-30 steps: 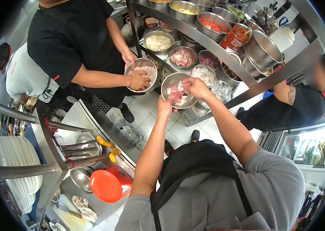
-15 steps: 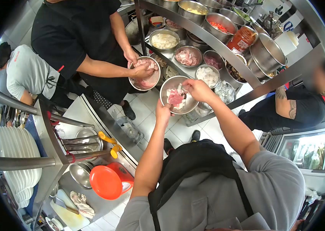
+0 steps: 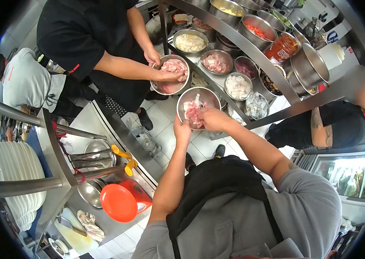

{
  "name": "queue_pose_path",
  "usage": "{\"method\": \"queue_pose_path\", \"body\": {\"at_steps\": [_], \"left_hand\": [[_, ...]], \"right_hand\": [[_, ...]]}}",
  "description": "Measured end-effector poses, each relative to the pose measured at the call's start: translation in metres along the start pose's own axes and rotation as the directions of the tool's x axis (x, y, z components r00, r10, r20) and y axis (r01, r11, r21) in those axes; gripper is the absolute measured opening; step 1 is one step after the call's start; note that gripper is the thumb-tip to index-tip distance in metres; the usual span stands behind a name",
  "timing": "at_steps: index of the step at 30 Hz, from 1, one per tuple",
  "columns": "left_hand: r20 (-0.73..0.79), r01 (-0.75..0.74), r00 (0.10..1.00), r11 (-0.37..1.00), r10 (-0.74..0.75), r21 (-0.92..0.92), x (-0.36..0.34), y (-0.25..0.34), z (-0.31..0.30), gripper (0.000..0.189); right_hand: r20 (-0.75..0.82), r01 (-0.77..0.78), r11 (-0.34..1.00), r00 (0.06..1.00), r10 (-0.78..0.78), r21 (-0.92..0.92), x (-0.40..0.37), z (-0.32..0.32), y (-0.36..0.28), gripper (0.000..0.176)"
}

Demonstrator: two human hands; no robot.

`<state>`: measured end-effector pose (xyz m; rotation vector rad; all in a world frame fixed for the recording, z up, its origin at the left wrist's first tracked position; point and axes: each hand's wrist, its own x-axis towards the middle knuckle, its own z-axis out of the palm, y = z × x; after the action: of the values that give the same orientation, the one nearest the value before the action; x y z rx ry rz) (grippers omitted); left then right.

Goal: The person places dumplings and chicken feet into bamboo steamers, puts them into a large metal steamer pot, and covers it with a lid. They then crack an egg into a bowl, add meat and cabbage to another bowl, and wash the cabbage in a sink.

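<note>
Steel shelving (image 3: 307,103) crowded with containers (image 3: 314,61) stands near the held bowl (image 3: 210,99).

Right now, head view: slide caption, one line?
Left hand holds a metal bowl, right hand at the raw meat inside; a co-worker holds another bowl beyond.

The person wears a grey shirt (image 3: 310,216) with short sleeves (image 3: 305,185) and stitched seams (image 3: 221,226) in front. Over it sits a black apron (image 3: 215,183), creased and rounded at the top, with narrow black straps (image 3: 273,212). The shoes (image 3: 220,150) are dark; the left hand (image 3: 182,130) and right hand (image 3: 214,119) are bare.
</note>
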<state>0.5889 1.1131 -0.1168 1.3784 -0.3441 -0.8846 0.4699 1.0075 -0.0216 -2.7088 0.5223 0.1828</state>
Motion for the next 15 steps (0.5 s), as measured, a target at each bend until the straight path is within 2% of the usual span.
{"method": "queue_pose_path", "body": {"at_steps": [3, 5, 6, 8, 9, 11, 14, 15], "left_hand": [[-0.016, 0.027, 0.999, 0.999, -0.028, -0.043, -0.006, 0.008, -0.003, 0.040], [-0.006, 0.028, 1.000, 0.997, -0.029, -0.068, -0.006, 0.010, -0.007, 0.042], [-0.009, 0.067, 0.998, 0.998, -0.067, -0.011, -0.007, 0.011, -0.009, 0.042], [-0.015, 0.139, 0.990, 0.985, -0.138, 0.102, -0.014, 0.014, -0.012, 0.041], [0.035, 0.228, 0.972, 0.966, -0.234, 0.119, -0.017, 0.018, -0.016, 0.040], [0.015, 0.283, 0.957, 0.941, -0.291, 0.188, -0.020, -0.010, -0.026, 0.037], [0.001, 0.362, 0.930, 0.914, -0.368, 0.183, -0.032, -0.028, -0.034, 0.039], [-0.002, 0.394, 0.917, 0.903, -0.400, 0.168, -0.039, -0.032, -0.037, 0.040]], "right_hand": [[-0.166, -0.022, 0.983, 0.985, 0.052, 0.181, -0.002, -0.014, 0.008, 0.018], [-0.288, -0.087, 0.960, 0.943, 0.165, 0.265, -0.006, -0.026, 0.018, 0.018], [-0.346, -0.114, 0.944, 0.911, 0.223, 0.309, -0.009, -0.032, 0.021, 0.018], [-0.322, -0.135, 0.933, 0.914, 0.248, 0.335, -0.013, -0.043, 0.020, 0.019], [-0.311, -0.140, 0.937, 0.919, 0.244, 0.320, -0.015, -0.044, 0.023, 0.019], [-0.320, -0.160, 0.928, 0.907, 0.273, 0.336, -0.020, -0.047, 0.023, 0.018], [-0.536, -0.356, 0.836, 0.646, 0.543, 0.418, -0.012, -0.055, 0.061, 0.017], [-0.644, -0.392, 0.840, 0.541, 0.541, 0.376, -0.005, -0.062, 0.085, 0.017]]}}
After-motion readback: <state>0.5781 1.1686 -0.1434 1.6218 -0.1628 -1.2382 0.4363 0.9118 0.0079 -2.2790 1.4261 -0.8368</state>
